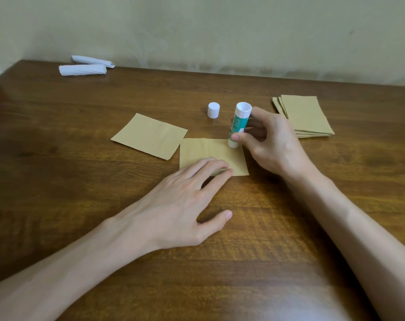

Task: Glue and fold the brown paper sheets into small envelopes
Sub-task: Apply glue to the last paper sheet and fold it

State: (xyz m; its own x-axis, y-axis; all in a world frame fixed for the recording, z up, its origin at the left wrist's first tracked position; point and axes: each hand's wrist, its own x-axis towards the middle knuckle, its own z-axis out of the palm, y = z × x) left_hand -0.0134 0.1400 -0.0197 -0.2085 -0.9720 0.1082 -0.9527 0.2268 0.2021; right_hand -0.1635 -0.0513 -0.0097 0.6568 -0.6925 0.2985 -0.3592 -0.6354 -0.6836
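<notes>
The left hand (185, 200), fingers straight, presses the brown sheet (210, 150) on the table (81, 181); the right hand (273, 140) grips the glue stick (239, 122) at its far corner; one piece (149, 135) beside seems done; the stack (305, 117) is left.

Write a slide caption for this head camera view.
Right hand holds an uncapped glue stick on a brown sheet; left hand presses the sheet flat.

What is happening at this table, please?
A person is gluing a brown sheet. The left hand presses its near edge flat; the right hand holds the uncapped glue stick upright on its far right corner. The cap stands behind, another sheet lies to the left, a stack of sheets to the right.
</notes>
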